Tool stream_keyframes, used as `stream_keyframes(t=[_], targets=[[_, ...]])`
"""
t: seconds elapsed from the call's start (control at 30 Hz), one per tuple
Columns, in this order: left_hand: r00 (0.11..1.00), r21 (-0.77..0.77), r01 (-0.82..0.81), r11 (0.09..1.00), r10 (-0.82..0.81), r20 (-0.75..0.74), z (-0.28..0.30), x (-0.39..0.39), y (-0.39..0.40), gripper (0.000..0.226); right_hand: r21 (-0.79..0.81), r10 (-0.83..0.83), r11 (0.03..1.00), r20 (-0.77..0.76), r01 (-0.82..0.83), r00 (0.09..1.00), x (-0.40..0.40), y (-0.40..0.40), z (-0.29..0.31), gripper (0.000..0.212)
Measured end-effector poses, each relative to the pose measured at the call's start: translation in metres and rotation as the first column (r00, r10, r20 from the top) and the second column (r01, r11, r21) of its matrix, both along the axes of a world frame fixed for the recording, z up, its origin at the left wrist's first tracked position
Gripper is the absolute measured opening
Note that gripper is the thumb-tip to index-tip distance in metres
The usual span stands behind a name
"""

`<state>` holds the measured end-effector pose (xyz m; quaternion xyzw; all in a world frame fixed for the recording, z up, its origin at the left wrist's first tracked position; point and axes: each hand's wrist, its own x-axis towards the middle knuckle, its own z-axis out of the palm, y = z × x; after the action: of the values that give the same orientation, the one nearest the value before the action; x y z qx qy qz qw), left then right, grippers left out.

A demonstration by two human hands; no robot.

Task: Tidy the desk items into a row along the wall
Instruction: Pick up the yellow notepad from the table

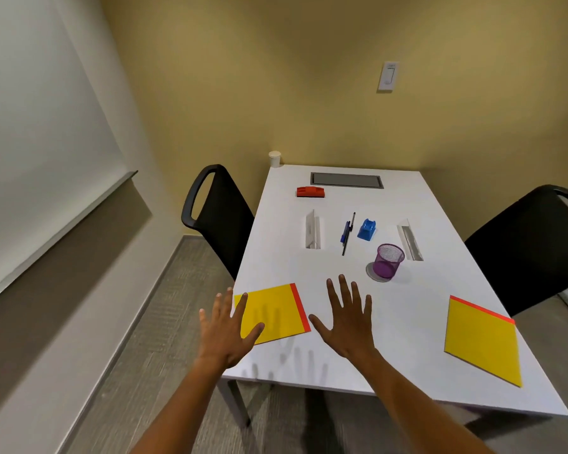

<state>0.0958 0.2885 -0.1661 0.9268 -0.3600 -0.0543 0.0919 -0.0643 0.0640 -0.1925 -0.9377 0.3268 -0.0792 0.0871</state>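
Note:
On the white desk (407, 306) lie two yellow pads with red edges, one near left (276, 309) and one near right (482, 345). A purple mesh cup (389, 261) stands on a round coaster. Farther back are two pens (347, 232), a blue tape dispenser (367, 229), two clear sign holders (312, 231) (410, 242) and a red eraser (310, 192). My left hand (225, 329) hovers open over the left pad's near corner. My right hand (348, 317) hovers open just right of that pad. Neither hand holds anything.
A grey cable hatch (346, 180) is set in the desk by the yellow wall. A white paper cup (274, 158) stands at the far left corner. Black chairs flank the desk at left (217, 214) and right (532, 244).

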Motion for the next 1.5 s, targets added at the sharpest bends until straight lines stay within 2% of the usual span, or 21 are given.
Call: stream_keyframes(t=[0.2, 0.4, 0.63, 0.7, 0.8, 0.83, 1.03, 1.07, 1.17, 1.2, 1.4, 1.5], targets=[[0.997, 0.037, 0.025, 0.999, -0.022, -0.075, -0.026, 0.015, -0.007, 0.105, 0.068, -0.007, 0.998, -0.070, 0.012, 0.998, 0.017, 0.012, -0.026, 0.092], [0.988, 0.090, 0.028, 0.996, -0.013, -0.157, -0.048, 0.046, -0.025, 0.116, 0.203, -0.010, 0.979, -0.138, 0.038, 0.990, 0.053, 0.004, -0.063, 0.091], [0.973, 0.238, 0.049, 0.970, 0.008, -0.230, -0.068, 0.094, -0.058, 0.131, 0.294, -0.015, 0.953, -0.192, 0.072, 0.981, 0.091, -0.019, -0.108, 0.090], [0.963, 0.284, 0.079, 0.956, 0.001, -0.269, -0.071, 0.103, -0.070, 0.124, 0.300, -0.011, 0.951, -0.217, 0.077, 0.976, 0.099, -0.025, -0.115, 0.098], [0.947, 0.342, 0.148, 0.928, -0.033, -0.319, -0.080, 0.108, -0.088, 0.086, 0.324, -0.018, 0.940, -0.254, 0.102, 0.967, 0.106, -0.029, -0.125, 0.114], [0.940, 0.344, 0.169, 0.923, -0.046, -0.338, -0.083, 0.109, -0.092, 0.080, 0.329, -0.027, 0.937, -0.265, 0.117, 0.964, 0.108, -0.030, -0.126, 0.118], [0.895, 0.410, 0.304, 0.860, -0.111, -0.432, -0.104, 0.133, -0.116, 0.083, 0.431, -0.010, 0.890, -0.314, 0.152, 0.949, 0.119, -0.032, -0.126, 0.124], [0.888, 0.423, 0.323, 0.847, -0.117, -0.445, -0.108, 0.137, -0.119, 0.084, 0.453, -0.017, 0.875, -0.317, 0.167, 0.948, 0.121, -0.032, -0.127, 0.121], [0.876, 0.455, 0.370, 0.810, -0.140, -0.461, -0.119, 0.148, -0.124, 0.089, 0.467, -0.020, 0.866, -0.318, 0.175, 0.948, 0.127, -0.031, -0.128, 0.086], [0.873, 0.461, 0.385, 0.800, -0.153, -0.463, -0.122, 0.151, -0.125, 0.089, 0.461, -0.020, 0.871, -0.309, 0.168, 0.951, 0.129, -0.032, -0.130, 0.081], [0.907, 0.472, 0.394, 0.788, -0.252, -0.336, -0.143, 0.166, -0.125, 0.094, 0.490, -0.099, 0.837, -0.305, 0.245, 0.947, 0.145, -0.029, -0.123, 0.070], [0.911, 0.453, 0.390, 0.802, -0.264, -0.316, -0.149, 0.170, -0.123, 0.099, 0.565, -0.181, 0.765, -0.272, 0.309, 0.945, 0.151, -0.029, -0.123, 0.067]])
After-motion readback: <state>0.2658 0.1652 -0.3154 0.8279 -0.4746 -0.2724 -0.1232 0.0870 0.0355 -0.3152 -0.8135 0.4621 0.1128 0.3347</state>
